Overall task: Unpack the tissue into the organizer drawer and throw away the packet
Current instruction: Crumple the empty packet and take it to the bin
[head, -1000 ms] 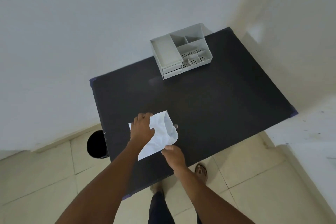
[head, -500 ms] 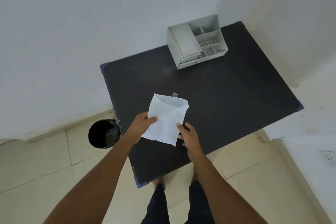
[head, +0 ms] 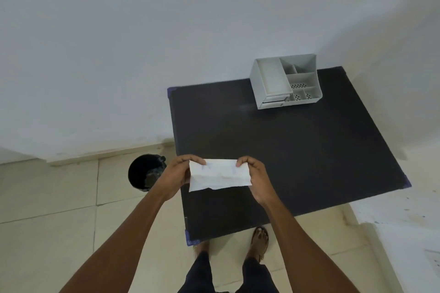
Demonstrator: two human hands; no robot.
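Left hand (head: pixel 175 177) and right hand (head: pixel 258 177) pinch the tissue packet's (head: pixel 219 175) top corners over the table's (head: pixel 297 145) near-left edge; organizer (head: pixel 285 83) at the table's far edge, bin (head: pixel 144 172) off its left side.

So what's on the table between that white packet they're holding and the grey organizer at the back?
Nothing: in the head view, only bare black table lies between the packet and the organizer.

Nothing readable here tbh. The white tissue packet (head: pixel 219 175) has a couple of faint bluish marks on its face, but they're way too blurry to make out as letters or a brand. The grey organizer (head: pixel 285 83) shows no label or number either.
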